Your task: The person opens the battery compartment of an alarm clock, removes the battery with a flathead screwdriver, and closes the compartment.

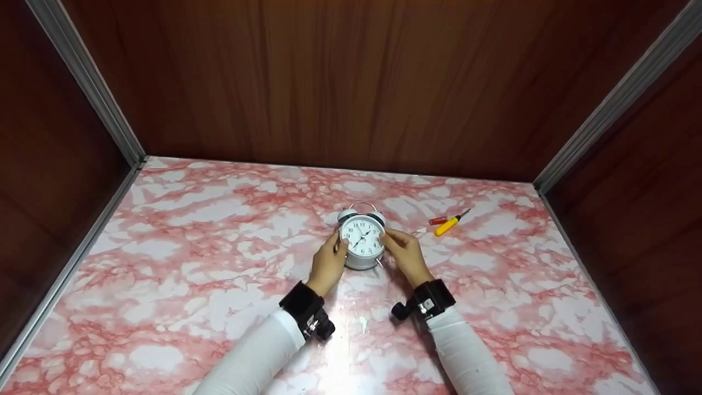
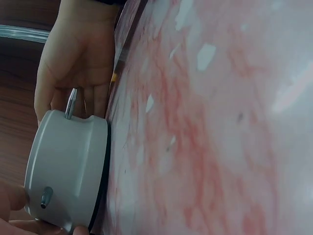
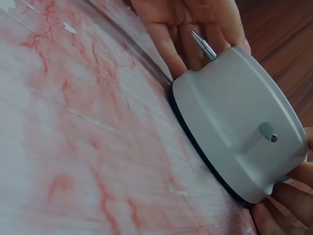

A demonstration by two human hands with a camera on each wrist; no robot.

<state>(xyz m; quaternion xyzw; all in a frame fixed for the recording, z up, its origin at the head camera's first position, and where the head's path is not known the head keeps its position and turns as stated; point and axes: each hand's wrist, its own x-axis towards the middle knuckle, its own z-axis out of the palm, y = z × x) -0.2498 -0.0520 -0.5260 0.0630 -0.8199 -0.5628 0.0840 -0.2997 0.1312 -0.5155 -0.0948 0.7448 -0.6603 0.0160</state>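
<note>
A white twin-bell alarm clock [image 1: 362,236] lies face up on the table, its back against the surface and its bells toward the far wall. On its left side my left hand [image 1: 328,264] grips the rim, thumb over the edge of the face. My right hand [image 1: 407,255] holds the opposite side the same way. Both wrist views show the grey casing [image 2: 68,161] from below, with two short metal legs sticking out. In the right wrist view the fingers [image 3: 288,200] of my right hand curl against the casing [image 3: 234,117]. The back of the clock is hidden.
Right of the clock lie a yellow-handled screwdriver [image 1: 447,225] and a small red object [image 1: 438,220] touching or very near it. The red-and-white marbled table [image 1: 219,230] is bounded by brown wood-grain panels [image 1: 329,82] at the back and both sides.
</note>
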